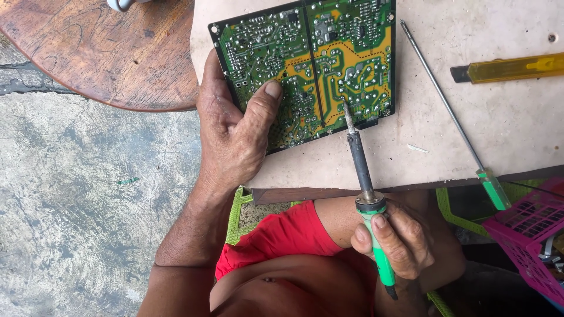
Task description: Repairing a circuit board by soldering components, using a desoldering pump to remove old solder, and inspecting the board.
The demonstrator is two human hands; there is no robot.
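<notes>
— Left hand [232,138]?
— Clamped on the near left edge of the board [311,67], thumb pressed flat on the green solder side, fingers tucked out of sight underneath. Grip closed on the board.
— And the board itself?
— Flat on the pale tabletop [517,129], solder side up, green with yellow patches, far left part of the top.
— Right hand [396,240]?
— Wrapped tight round the green handle of the soldering iron [364,188], near edge of the tabletop, over a red cloth [282,235]. Grip fully closed on the handle.
— Tip?
— Pointing far, touching the board near its near edge, right of the left thumb.
— Anything else around?
— Long thin screwdriver [452,111] with a green handle lying to the right of the board, slanting toward the near right. Yellow cutter [508,68] farther right. Pink basket [529,235] at the near right, below the tabletop. Round wooden table [100,53] at the far left, concrete floor [76,194] beneath.
</notes>
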